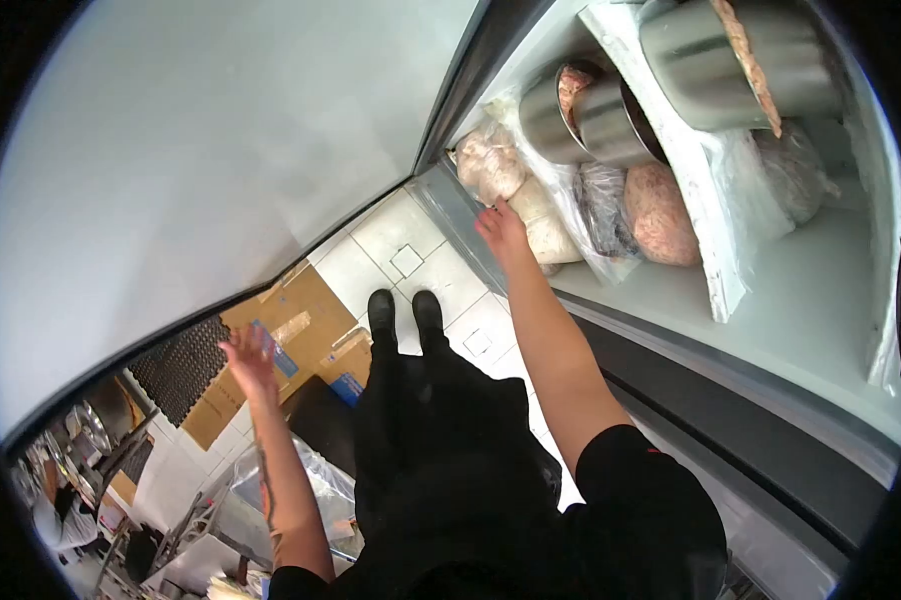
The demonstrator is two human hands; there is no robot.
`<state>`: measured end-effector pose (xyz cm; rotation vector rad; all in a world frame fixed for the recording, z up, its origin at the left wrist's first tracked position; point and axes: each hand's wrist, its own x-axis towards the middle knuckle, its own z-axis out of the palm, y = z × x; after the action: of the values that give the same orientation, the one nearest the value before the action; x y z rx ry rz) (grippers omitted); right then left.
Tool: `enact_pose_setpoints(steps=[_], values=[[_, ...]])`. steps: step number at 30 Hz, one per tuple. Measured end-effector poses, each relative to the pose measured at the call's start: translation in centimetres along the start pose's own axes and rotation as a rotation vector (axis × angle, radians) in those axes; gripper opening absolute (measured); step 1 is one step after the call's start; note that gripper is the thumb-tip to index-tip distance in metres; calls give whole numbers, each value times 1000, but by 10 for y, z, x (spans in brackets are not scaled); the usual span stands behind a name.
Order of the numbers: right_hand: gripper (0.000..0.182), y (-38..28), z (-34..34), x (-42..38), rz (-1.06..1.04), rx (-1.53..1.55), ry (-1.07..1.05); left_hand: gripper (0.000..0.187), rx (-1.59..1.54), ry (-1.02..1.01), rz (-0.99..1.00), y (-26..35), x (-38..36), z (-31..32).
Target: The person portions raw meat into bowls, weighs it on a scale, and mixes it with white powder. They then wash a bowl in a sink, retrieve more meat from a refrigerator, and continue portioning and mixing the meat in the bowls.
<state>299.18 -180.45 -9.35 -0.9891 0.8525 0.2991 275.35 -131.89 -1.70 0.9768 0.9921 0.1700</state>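
Just the one cam here, worn on the head, pointing forward and steeply down past the wearer's black clothes [451,470] to the shoes [428,312] and tiled floor [371,245]. Looks super wide, with a rounded black border and the door [221,150] edge bowing. Pretty close-up on both arms too: left hand [252,362] sits left of centre, right hand [504,230] above the middle. That door fills the upper left, and the open cabinet [801,290] slants across the right.
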Motion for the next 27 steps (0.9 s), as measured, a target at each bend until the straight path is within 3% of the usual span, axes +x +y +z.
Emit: enact_pose_setpoints(steps=[4,9,10,12,14,16,17,19,23,24,27], values=[[75,3,14,39,52,190,89,83,295,-129,-228,-98,14,16],[85,-17,35,56,116,297,123,64,685,-502,-252,-159,12,74],[85,-27,38,56,109,349,92,64,681,-493,-252,-170,15,86],[82,-36,28,58,74,413,-14,50,672,-640,-80,-197,19,113],[83,-38,16,65,3,385,-72,41,675,-664,-50,-220,27,143],[78,-40,-2,63,-97,353,-125,41,775,-757,70,-229,25,182],[78,-44,-6,59,-81,347,-131,38,850,-799,232,-224,19,207],[66,-52,-10,54,-444,80,-276,36,946,-872,524,-225,13,255],[57,-59,-9,60,-551,34,-270,45,955,-931,949,-240,25,348],[55,-62,3,49,-522,139,-213,49,936,-940,1053,-241,29,369],[51,-64,3,56,-508,275,-199,52,1046,-895,1217,-255,45,417]])
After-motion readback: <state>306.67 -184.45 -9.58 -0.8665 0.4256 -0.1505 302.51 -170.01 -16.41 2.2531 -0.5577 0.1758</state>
